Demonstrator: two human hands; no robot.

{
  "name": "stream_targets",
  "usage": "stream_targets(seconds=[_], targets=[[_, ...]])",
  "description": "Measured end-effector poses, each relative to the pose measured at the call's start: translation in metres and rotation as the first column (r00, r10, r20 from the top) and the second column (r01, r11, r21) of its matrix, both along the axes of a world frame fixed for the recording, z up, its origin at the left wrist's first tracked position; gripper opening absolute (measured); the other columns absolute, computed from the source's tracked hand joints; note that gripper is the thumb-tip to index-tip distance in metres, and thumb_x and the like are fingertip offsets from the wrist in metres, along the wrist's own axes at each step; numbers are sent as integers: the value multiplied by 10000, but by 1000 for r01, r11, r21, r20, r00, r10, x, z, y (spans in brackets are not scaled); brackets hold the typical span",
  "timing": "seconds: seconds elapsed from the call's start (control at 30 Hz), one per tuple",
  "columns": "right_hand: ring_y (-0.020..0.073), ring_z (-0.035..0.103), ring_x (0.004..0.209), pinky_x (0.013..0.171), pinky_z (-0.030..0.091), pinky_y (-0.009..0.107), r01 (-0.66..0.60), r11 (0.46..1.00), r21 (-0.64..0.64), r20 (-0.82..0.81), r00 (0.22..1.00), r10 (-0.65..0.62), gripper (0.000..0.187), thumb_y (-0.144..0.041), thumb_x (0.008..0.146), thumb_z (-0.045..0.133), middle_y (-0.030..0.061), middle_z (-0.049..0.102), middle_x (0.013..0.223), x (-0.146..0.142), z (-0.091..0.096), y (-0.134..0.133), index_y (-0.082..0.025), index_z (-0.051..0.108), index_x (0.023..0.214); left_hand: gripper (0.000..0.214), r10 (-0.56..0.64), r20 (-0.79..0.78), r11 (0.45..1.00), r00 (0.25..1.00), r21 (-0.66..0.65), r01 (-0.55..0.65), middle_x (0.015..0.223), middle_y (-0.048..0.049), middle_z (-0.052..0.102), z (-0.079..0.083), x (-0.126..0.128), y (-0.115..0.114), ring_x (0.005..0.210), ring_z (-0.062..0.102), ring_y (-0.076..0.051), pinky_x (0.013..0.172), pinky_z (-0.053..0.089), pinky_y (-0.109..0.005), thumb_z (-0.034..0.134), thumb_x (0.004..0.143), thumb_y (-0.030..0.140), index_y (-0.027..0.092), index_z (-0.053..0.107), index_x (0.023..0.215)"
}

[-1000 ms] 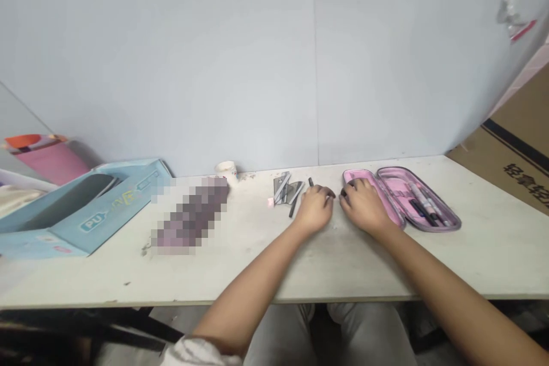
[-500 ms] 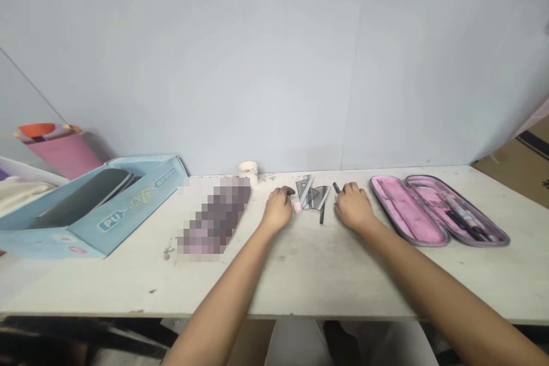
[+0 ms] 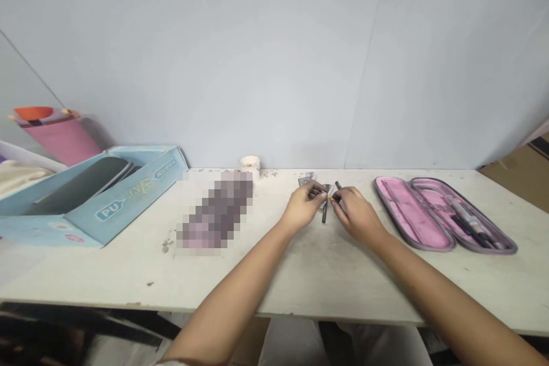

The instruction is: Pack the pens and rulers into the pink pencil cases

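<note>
My left hand [image 3: 305, 206] and my right hand [image 3: 358, 214] meet over the middle of the table, fingertips pinched close together. Between them shows a tiny yellowish bit [image 3: 330, 198], too small to name. Just below the fingertips lies a dark pen [image 3: 324, 213]. Beyond my right fingers the end of another dark, pen-like stick [image 3: 338, 185] pokes out; whether that hand grips it is hidden. Grey see-through set squares [image 3: 307, 179] lie behind my left hand, partly covered by it.
An open pencil case [image 3: 414, 211] with pink lining and pens lies at right. Left of my hands are a blurred-out purple item [image 3: 218, 211], a small white cup [image 3: 250, 166] by the wall and a light-blue box [image 3: 128, 200] holding a dark case [image 3: 88, 183].
Both hands have come inward from either side of the set squares until their fingertips meet. The pinkish eraser seen beside my left hand is now out of sight. The view has shifted slightly.
</note>
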State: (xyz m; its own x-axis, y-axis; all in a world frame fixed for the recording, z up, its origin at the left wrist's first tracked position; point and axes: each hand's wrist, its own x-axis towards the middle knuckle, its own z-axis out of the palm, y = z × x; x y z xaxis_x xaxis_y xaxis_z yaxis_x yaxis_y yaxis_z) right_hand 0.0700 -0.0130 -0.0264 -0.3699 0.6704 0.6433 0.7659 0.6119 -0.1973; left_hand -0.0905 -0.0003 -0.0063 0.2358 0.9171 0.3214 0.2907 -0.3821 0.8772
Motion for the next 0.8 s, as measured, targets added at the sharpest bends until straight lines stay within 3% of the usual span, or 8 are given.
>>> stream_targets(seconds=[0.23, 0.33, 0.43, 0.53, 0.6, 0.67, 0.73, 0.8], targets=[[210, 495, 919, 817, 401, 335, 33, 998, -55, -27, 999, -35, 250, -262, 888, 354, 93, 613, 907, 17, -7, 0, -148, 563, 964, 274, 215, -243, 976, 946, 86, -200, 709, -15, 590, 4, -11, 11, 715, 556, -145, 675, 414, -248, 408, 832, 387, 167, 549, 749], [208, 492, 937, 819, 391, 322, 62, 993, -97, -56, 996, -68, 245, -246, 881, 361, 93, 616, 929, 24, -12, 2, -147, 573, 954, 325, 364, -512, 930, 778, 151, -336, 882, -83, 600, 0, -26, 13, 811, 572, -200, 713, 416, -291, 441, 805, 449, 157, 554, 892], [212, 491, 943, 813, 382, 319, 67, 989, -129, -77, 994, -77, 235, -238, 871, 371, 91, 618, 935, 28, -15, 3, -151, 576, 947, 519, 392, -728, 895, 563, 161, -416, 1006, -176, 557, -12, -34, 12, 899, 560, -276, 728, 421, -336, 482, 731, 575, 116, 534, 970], [212, 491, 938, 812, 376, 316, 59, 987, -150, -97, 993, -74, 220, -227, 861, 383, 86, 619, 930, 30, -16, 4, -155, 576, 937, 444, 387, -792, 890, 473, 187, -416, 973, -182, 556, -21, -34, 11, 911, 551, -287, 722, 417, -342, 475, 746, 522, 118, 540, 918], [211, 490, 933, 817, 372, 314, 55, 985, -161, -112, 991, -74, 215, -223, 859, 388, 85, 620, 925, 31, -15, 3, -152, 576, 934, 329, 393, -758, 896, 521, 189, -402, 895, -141, 569, -20, -32, 11, 854, 553, -253, 705, 408, -325, 462, 762, 448, 140, 541, 849], [208, 489, 929, 821, 370, 311, 54, 985, -165, -132, 988, -76, 216, -225, 860, 389, 84, 620, 926, 32, -14, 3, -149, 576, 939, 266, 330, -659, 926, 676, 89, -366, 779, -82, 560, -15, -27, 12, 760, 538, -205, 670, 395, -298, 444, 762, 415, 160, 519, 755], [206, 486, 928, 820, 369, 309, 49, 985, -165, -152, 986, -75, 220, -229, 864, 388, 82, 617, 933, 33, -12, 2, -149, 575, 949, 243, 196, -428, 953, 882, -128, -274, 672, -30, 514, -8, -18, 12, 659, 501, -158, 620, 382, -273, 396, 765, 386, 170, 477, 691], [205, 482, 926, 817, 369, 307, 37, 986, -161, -167, 984, -64, 226, -233, 869, 382, 81, 613, 937, 33, -11, 1, -153, 576, 955, 223, 82, -99, 930, 992, -350, -112, 622, -2, 471, -4, -7, 12, 580, 456, -126, 566, 364, -252, 351, 761, 356, 171, 449, 683]])
